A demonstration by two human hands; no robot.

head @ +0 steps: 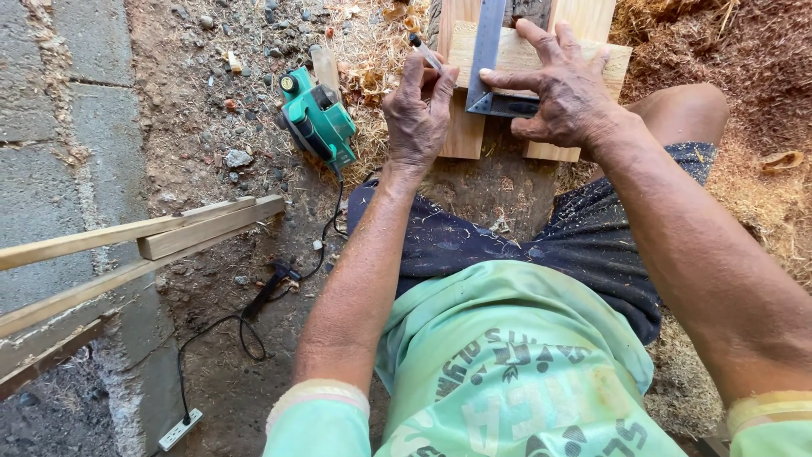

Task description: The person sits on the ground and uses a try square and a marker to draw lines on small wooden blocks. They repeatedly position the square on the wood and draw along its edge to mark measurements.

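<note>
Left hand (417, 114) pinched on a pencil (425, 52) at the metal square (488, 59), right hand (568, 93) spread flat pinning that square to the wooden board (541, 52) for steadiness, green electric planer (317, 118) lying aside on the ground.

two hands, left (419, 106) and right (567, 93), one pencil (425, 52), one steel square (489, 59), one green planer (317, 118), one hammer (269, 288), one power strip (180, 429), three wood slats (203, 224)

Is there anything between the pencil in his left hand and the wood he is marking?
Nothing visible. The left hand holds the pencil right at the wooden board, beside the metal square that the right hand presses flat on it.
</note>
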